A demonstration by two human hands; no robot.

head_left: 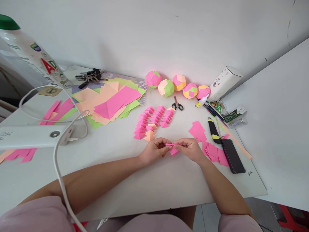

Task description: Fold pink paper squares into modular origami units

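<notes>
My left hand [154, 150] and my right hand [189, 149] meet over the white table [135, 180], both pinched on a small folded pink paper piece [173, 150]. Just beyond my hands lie three rows of folded pink paper units [154, 120], with a few peach ones at the near end. Flat pink paper squares [198, 130] lie to the right of my right hand, and more pink squares [213, 153] sit beside the phone.
Several coloured paper balls [178, 84] line the wall. Scissors [177, 105], a glue bottle [201, 101], pens, a highlighter [213, 131] and a black phone [233, 155] lie right. A stack of coloured sheets [108, 101], keys [90, 76], a white cable [59, 161] and a bottle [31, 51] sit left.
</notes>
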